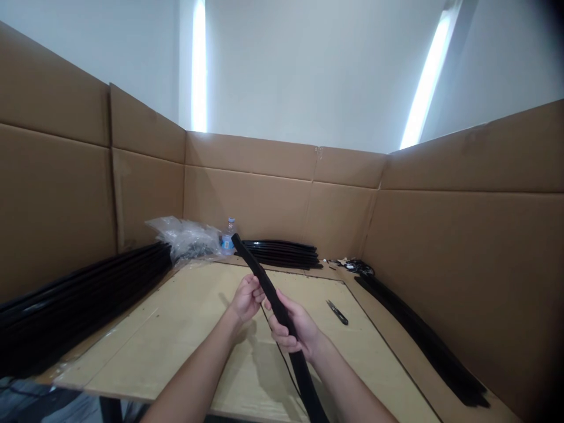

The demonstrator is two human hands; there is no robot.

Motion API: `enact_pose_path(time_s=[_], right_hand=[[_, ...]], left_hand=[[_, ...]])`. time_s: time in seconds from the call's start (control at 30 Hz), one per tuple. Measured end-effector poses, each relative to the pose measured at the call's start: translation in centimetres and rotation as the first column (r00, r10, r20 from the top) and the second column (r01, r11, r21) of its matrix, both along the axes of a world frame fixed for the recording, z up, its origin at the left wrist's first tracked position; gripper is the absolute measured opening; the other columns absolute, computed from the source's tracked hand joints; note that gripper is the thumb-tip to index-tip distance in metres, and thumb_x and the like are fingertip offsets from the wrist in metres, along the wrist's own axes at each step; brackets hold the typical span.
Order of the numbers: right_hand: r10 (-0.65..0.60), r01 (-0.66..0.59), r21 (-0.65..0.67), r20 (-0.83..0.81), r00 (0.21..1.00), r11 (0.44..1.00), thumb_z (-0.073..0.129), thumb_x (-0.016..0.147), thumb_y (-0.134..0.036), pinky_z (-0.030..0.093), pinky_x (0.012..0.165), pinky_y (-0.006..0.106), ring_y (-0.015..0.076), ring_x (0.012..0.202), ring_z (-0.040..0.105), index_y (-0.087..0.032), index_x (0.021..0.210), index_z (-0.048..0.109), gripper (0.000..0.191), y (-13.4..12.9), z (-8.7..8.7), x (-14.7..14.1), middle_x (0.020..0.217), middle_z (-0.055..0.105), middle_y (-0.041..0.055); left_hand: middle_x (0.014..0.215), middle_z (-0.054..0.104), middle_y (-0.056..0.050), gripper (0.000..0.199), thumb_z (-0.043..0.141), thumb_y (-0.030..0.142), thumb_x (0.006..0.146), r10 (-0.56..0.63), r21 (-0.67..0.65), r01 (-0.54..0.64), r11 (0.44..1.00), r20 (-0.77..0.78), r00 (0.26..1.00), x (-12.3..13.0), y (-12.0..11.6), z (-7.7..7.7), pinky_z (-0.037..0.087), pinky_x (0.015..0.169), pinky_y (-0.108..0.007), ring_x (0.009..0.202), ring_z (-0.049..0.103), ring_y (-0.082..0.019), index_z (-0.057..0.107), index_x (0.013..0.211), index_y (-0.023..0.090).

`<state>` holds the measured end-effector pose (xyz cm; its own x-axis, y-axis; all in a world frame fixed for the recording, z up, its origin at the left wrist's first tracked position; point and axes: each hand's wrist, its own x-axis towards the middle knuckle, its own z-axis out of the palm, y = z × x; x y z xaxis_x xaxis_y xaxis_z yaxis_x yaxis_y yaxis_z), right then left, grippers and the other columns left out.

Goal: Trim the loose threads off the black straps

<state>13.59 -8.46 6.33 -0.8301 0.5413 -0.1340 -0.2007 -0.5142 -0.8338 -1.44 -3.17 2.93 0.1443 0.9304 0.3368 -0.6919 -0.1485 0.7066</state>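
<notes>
A long black strip point(275, 302) slants up and away over the table, its far end raised near the water bottle. Around its middle my right hand point(293, 326) is closed, with the thumb along the upper side. My left hand point(248, 298) is pinched at the strip's left edge, higher up; whatever sits between its fingertips is too small to make out. A thin black cord point(282, 355) hangs below the hands beside the strip. Right of my right hand, small black thread snips point(337, 312) lie on the board.
A stack of long black strips point(83, 294) lies at left, another bundle point(277, 254) at the back, a few more point(423, 335) at right. Clear plastic bags point(189, 238), a water bottle point(228, 238) and small clutter point(352, 265) stand near the back. Cardboard walls point(251, 176) enclose the table point(185, 329).
</notes>
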Motion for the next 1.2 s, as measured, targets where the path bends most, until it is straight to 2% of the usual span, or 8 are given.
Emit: enact_pose_path(time_s=[0.13,0.27,0.5,0.6,0.7,0.83,1.03,1.2], right_hand=[[-0.104,0.085,0.163,0.114,0.988,0.983,0.041,0.085,-0.056,0.016,0.024,0.014,0.0053,0.025,0.03,-0.022,0.084,0.046,0.035,0.3,0.7,0.4,0.042,0.045,-0.008],[-0.239,0.161,0.353,0.19,0.952,0.921,0.047,0.083,-0.054,0.02,0.025,0.013,0.0047,0.026,0.032,-0.021,0.085,0.047,0.033,0.9,1.5,0.8,0.042,0.045,-0.009],[-0.339,0.147,0.533,0.282,0.897,0.833,0.061,0.076,-0.049,0.032,0.028,0.015,0.0081,0.032,0.045,-0.02,0.087,0.044,0.035,1.6,1.4,1.2,0.046,0.053,-0.0067],[-0.315,0.123,0.571,0.25,0.916,0.811,0.064,0.076,-0.042,0.042,0.036,0.019,0.0111,0.039,0.052,-0.019,0.095,0.044,0.036,1.5,0.9,1.5,0.051,0.059,-0.0033],[-0.173,-0.015,0.522,0.311,0.935,0.853,0.06,0.079,-0.041,0.046,0.041,0.023,0.0141,0.043,0.058,-0.02,0.107,0.041,0.041,1.6,0.1,2.7,0.058,0.065,0.0007],[-0.063,-0.157,0.434,0.452,0.89,0.887,0.055,0.081,-0.046,0.04,0.038,0.02,0.0117,0.039,0.053,-0.017,0.103,0.05,0.037,2.6,-1.2,5.3,0.055,0.061,0.0005],[-0.171,-0.01,0.393,0.424,0.89,0.92,0.054,0.079,-0.049,0.016,0.034,0.015,0.0025,0.033,0.023,-0.013,0.096,0.061,0.04,4.3,-2.4,8.3,0.044,0.037,-0.0086],[-0.236,0.049,0.433,0.391,0.89,0.9,0.055,0.078,-0.052,0.01,0.036,0.015,0.0015,0.035,0.017,-0.014,0.099,0.06,0.043,4.8,-3.6,8.7,0.046,0.034,-0.0091]], left_hand=[[0.046,0.022,0.012,0.041,0.075,0.04,0.065,0.012,0.004,-0.012,1.0,0.008,1.0,-0.1,0.4,0.0,0.02,0.035,-0.016,0.035,0.02,-0.002,0.041,0.066,0.017],[0.049,0.025,0.011,0.037,0.075,0.031,0.066,0.025,0.002,-0.025,1.0,0.017,1.0,-0.4,0.7,0.2,0.015,0.036,-0.016,0.037,0.019,-0.002,0.042,0.067,0.016],[0.05,0.028,0.01,0.038,0.082,0.024,0.053,0.008,-0.009,-0.008,1.0,-0.03,1.0,-1.0,0.7,0.4,0.012,0.038,-0.016,0.039,0.019,0.0,0.05,0.069,0.013],[0.05,0.031,0.009,0.036,0.081,0.023,0.053,-0.001,-0.021,0.0,1.0,-0.07,0.998,-1.3,0.6,0.4,0.012,0.037,-0.017,0.039,0.019,0.0,0.054,0.073,0.012],[0.05,0.03,0.01,0.037,0.081,0.026,0.053,0.024,-0.022,-0.025,0.999,-0.074,0.997,-2.0,0.8,0.3,0.012,0.037,-0.016,0.038,0.018,0.0,0.055,0.076,0.012],[0.05,0.027,0.01,0.04,0.08,0.026,0.053,0.058,-0.005,-0.059,0.998,-0.065,0.996,-3.7,1.4,-0.1,0.012,0.037,-0.015,0.038,0.016,0.0,0.059,0.083,0.011],[0.051,0.027,0.01,0.037,0.079,0.02,0.055,0.066,0.003,-0.066,0.998,-0.098,0.993,-4.8,2.2,-0.7,0.012,0.037,-0.015,0.039,0.018,0.0,0.06,0.085,0.01],[0.051,0.026,0.01,0.032,0.078,0.019,0.058,0.072,-0.005,-0.073,0.997,-0.142,0.987,-4.7,2.7,-1.4,0.011,0.038,-0.016,0.039,0.018,0.0,0.059,0.081,0.01]])
